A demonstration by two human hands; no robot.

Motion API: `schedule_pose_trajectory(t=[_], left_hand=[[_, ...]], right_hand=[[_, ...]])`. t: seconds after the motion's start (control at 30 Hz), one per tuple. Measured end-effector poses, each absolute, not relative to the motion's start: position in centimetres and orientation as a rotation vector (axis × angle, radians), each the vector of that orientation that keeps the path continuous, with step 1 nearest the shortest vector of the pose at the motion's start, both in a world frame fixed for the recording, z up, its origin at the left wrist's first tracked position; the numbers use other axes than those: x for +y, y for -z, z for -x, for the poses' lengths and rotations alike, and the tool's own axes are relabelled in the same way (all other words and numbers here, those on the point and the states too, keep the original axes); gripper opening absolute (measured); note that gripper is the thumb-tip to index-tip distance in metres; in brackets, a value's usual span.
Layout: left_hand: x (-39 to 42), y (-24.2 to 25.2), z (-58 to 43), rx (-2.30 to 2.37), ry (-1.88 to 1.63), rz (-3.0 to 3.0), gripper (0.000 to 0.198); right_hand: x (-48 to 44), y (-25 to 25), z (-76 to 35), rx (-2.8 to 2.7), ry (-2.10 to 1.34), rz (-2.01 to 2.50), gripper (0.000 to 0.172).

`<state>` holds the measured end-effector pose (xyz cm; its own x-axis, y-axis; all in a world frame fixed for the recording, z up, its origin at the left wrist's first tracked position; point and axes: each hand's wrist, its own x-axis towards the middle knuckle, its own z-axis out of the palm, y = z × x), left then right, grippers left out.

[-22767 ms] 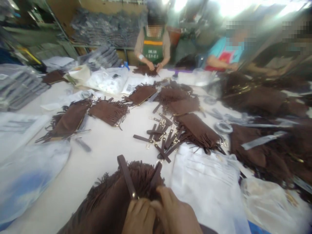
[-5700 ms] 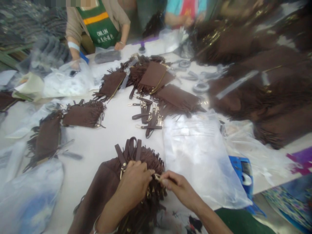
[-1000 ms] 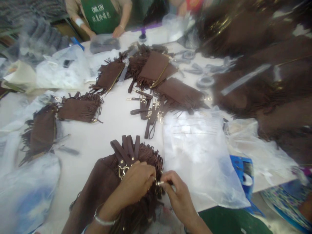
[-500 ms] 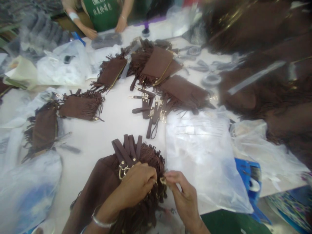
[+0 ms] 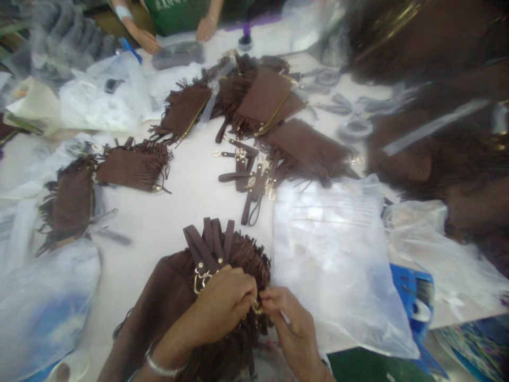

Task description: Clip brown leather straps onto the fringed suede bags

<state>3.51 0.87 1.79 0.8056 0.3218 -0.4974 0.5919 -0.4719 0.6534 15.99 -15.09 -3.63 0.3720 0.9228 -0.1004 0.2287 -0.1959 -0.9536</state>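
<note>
Beneath my hands lies a stack of dark brown fringed pouches (image 5: 165, 289), its fringe bunched toward the right. My left hand (image 5: 225, 302) rests over it, thumb and fingers pinched at the top pouch's corner. From the right, my right hand (image 5: 296, 323) pinches a small gold-coloured clasp (image 5: 257, 306) against that corner, its fingertips nearly meeting the left ones. The exact join is hidden by the fingers. Several brown wrist straps (image 5: 212, 241) with gold clasps lie on the pouch just beyond my left knuckles.
More wrist straps (image 5: 248, 183) lie mid-table, with fringed pouches (image 5: 262, 101) behind them. Plastic bags (image 5: 334, 265) lie to the right, beside a blue holder (image 5: 415, 302). A large brown pile (image 5: 449, 159) fills the far right. Across the table, another person's hands (image 5: 207, 26) touch a grey packet (image 5: 178, 54).
My right hand has moved left with the clasp, closing the gap to my left hand. My left hand stays in place. The camera view has shifted slightly.
</note>
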Motion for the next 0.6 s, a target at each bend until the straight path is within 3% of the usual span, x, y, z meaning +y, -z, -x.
schedule_pose_trajectory(t=[0.2,0.37,0.6], left_hand=[[0.4,-2.0,-4.0,0.680,0.398,-2.160,0.014],[-1.1,-1.5,-4.3,0.743,0.357,-2.317,0.010],[-2.7,2.1,-2.5,0.349,-0.206,-2.595,0.022]], right_hand=[[-14.7,4.5,-17.7,-1.436,-0.881,1.729,0.020],[-11.5,1.7,-21.2,-2.036,-0.846,1.855,0.012],[-0.6,-0.6,-23.2,-2.072,-1.093,1.780,0.024]])
